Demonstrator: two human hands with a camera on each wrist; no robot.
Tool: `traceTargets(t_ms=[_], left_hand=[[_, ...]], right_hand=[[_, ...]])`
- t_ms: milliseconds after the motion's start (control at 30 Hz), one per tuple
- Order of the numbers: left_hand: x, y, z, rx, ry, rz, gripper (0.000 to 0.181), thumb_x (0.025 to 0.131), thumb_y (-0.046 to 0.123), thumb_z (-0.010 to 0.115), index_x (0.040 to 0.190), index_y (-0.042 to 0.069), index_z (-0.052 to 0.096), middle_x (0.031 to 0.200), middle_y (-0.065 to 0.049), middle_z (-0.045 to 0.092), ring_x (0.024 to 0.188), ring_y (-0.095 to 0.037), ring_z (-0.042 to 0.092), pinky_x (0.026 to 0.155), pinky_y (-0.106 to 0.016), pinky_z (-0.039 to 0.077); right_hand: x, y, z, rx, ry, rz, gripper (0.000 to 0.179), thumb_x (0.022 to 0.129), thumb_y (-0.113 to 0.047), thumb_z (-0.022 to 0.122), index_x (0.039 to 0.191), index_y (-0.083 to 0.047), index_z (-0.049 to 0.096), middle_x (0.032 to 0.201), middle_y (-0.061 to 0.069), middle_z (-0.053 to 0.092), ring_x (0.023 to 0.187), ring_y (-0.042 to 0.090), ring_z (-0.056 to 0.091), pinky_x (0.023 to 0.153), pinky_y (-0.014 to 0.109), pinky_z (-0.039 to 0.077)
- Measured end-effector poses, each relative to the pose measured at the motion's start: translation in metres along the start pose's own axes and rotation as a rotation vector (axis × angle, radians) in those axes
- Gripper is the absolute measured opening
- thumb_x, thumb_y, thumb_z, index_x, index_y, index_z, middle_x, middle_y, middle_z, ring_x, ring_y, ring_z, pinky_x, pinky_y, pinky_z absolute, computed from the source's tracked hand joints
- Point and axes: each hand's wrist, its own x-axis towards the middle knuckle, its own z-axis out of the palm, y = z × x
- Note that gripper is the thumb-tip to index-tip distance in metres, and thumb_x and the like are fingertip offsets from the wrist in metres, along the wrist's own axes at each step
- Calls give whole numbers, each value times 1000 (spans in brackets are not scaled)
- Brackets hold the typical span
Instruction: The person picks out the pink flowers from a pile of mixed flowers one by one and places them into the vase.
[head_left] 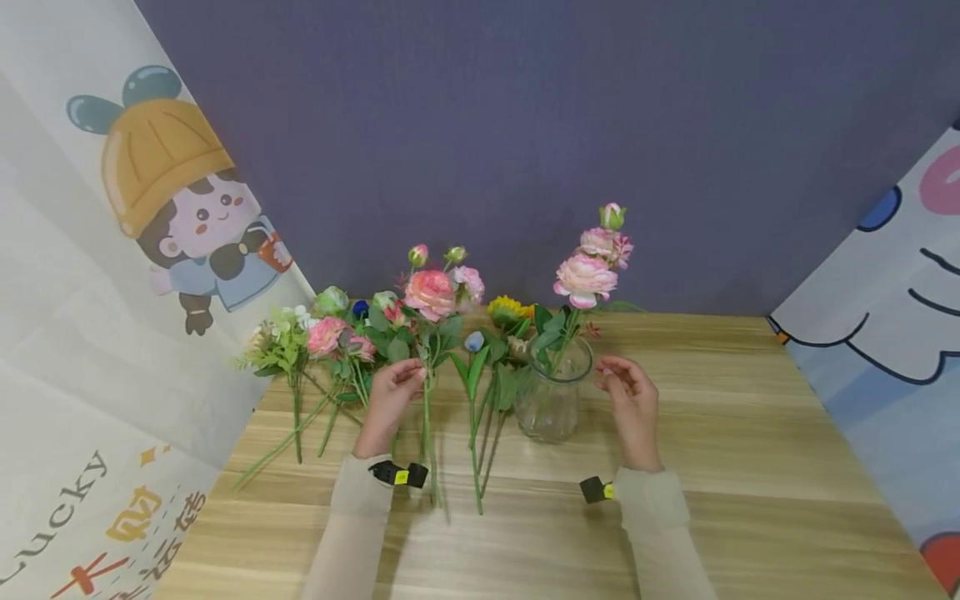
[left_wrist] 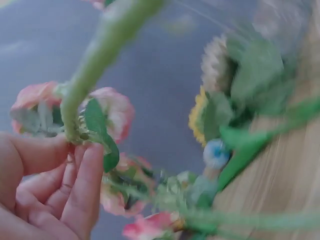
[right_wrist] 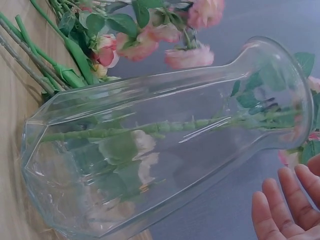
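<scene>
Fingertips and thumb of the left hand [head_left: 392, 393] pinch the stem of a pink flower spray [head_left: 430, 296], whose blooms rise above that hand and whose stem runs down below it. Just left of the right hand [head_left: 633, 407], a clear glass vase [head_left: 547, 410] stands on a wooden table [head_left: 750, 442]; that hand is relaxed near the vase's rim, fingers loosely curved. A second pink spray [head_left: 587, 279] stands in the vase, its blooms above and left of the right hand. More flowers [head_left: 326, 336] lie left of the left hand.
</scene>
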Motion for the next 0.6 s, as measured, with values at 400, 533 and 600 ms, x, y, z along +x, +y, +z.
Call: traceTargets(t_ms=[400, 533, 600], left_hand=[[5, -1, -4, -100, 52, -130, 27, 92, -3, 54, 116, -17, 54, 80, 4, 57, 66, -2, 56, 56, -17, 51], [6, -1, -4, -87, 66, -140, 28, 92, -3, 55, 117, -15, 55, 81, 2, 57, 66, -2, 56, 58, -18, 52], [5, 0, -4, -81, 55, -139, 29, 92, -2, 55, 118, -15, 55, 82, 3, 57, 66, -2, 57, 59, -18, 53]], right_hand=[[1, 0, -1, -2, 1, -2, 20, 94, 2, 49, 111, 9, 58, 100, 9, 65, 93, 17, 62, 76, 23, 54], [1, 1, -2, -10, 6, 4, 20, 93, 3, 49, 110, 8, 59, 99, 7, 65, 92, 16, 62, 76, 23, 54], [1, 1, -2, -15, 5, 8, 20, 93, 3, 49, 110, 8, 59, 98, 5, 65, 93, 18, 62, 77, 24, 54]])
